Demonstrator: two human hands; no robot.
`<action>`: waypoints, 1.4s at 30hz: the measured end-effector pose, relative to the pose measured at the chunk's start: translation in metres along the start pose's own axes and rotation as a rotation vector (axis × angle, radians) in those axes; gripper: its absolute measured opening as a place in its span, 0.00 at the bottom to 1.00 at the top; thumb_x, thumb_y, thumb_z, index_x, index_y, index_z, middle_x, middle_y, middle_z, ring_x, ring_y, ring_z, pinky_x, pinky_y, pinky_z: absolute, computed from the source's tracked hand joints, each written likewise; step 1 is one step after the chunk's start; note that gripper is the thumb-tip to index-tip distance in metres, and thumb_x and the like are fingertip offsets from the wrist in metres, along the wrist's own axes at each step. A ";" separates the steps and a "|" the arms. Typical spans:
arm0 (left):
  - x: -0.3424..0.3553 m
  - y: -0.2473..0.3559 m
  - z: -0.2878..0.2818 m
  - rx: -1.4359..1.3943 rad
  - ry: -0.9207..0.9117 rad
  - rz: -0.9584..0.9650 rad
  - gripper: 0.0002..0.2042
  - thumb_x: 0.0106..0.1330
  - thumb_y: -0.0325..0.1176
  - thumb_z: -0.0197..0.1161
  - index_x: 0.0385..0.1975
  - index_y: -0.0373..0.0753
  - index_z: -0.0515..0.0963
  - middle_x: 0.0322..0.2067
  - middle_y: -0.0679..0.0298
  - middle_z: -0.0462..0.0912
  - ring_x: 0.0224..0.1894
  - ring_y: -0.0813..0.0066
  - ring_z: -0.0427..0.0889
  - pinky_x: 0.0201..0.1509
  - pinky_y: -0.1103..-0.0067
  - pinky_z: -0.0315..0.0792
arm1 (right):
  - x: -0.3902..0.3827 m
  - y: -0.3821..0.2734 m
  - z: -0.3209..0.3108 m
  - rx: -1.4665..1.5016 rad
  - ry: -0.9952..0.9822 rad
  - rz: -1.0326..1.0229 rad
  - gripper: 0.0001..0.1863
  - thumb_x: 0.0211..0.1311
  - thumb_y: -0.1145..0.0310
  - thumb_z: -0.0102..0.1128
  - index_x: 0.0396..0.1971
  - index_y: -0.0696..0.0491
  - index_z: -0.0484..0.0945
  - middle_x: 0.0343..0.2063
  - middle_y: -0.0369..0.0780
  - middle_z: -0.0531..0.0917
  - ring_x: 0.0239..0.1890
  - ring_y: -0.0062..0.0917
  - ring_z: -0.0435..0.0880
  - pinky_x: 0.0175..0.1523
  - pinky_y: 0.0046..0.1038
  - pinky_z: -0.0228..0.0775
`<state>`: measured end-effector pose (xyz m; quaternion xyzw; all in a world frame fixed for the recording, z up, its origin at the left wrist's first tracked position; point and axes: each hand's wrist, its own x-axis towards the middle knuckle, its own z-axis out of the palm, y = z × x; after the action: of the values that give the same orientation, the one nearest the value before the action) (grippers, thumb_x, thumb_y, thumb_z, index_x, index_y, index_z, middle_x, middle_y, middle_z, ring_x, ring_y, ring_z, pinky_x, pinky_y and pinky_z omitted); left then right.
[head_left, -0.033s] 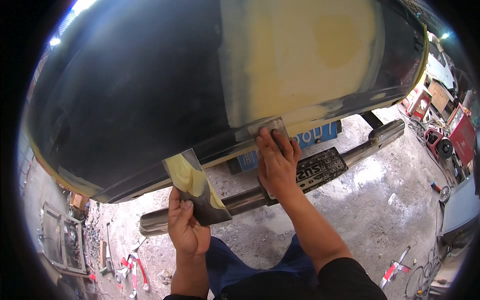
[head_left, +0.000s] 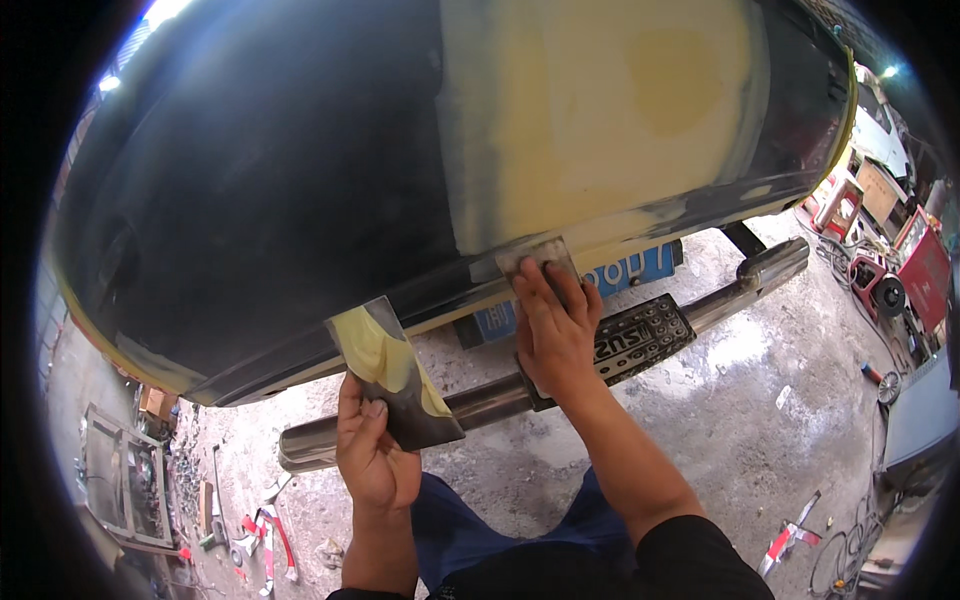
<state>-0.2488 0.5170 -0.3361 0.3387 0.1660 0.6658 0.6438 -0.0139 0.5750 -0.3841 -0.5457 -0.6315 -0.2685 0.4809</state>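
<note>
My left hand grips a thin dark mixing plate by its lower left edge, thumb on top. Soft yellow putty is smeared over that plate. Its upper corner lies in front of the lower edge of a dark vehicle panel. Farther right, my right hand presses its fingers on a flat grey putty spreader, set against the panel's lower edge. Above the spreader, a broad patch of pale yellow filler covers part of the panel.
Below the panel are a blue licence plate and a metal step bar with a black tread pad. Red-and-white stands are on the floor at lower left. A red machine and cables lie at right.
</note>
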 end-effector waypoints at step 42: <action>-0.020 -0.045 0.042 -0.042 -0.313 -0.015 0.26 0.75 0.21 0.44 0.73 0.39 0.53 0.70 0.50 0.62 0.71 0.54 0.66 0.75 0.54 0.63 | -0.057 -0.009 -0.132 1.341 -0.311 0.900 0.34 0.60 0.81 0.67 0.65 0.56 0.63 0.54 0.41 0.77 0.58 0.26 0.77 0.64 0.31 0.69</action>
<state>-0.1886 0.4936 -0.3401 0.4235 0.0520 0.6032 0.6739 0.0161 0.4339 -0.3819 -0.3746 -0.4381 0.4630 0.6734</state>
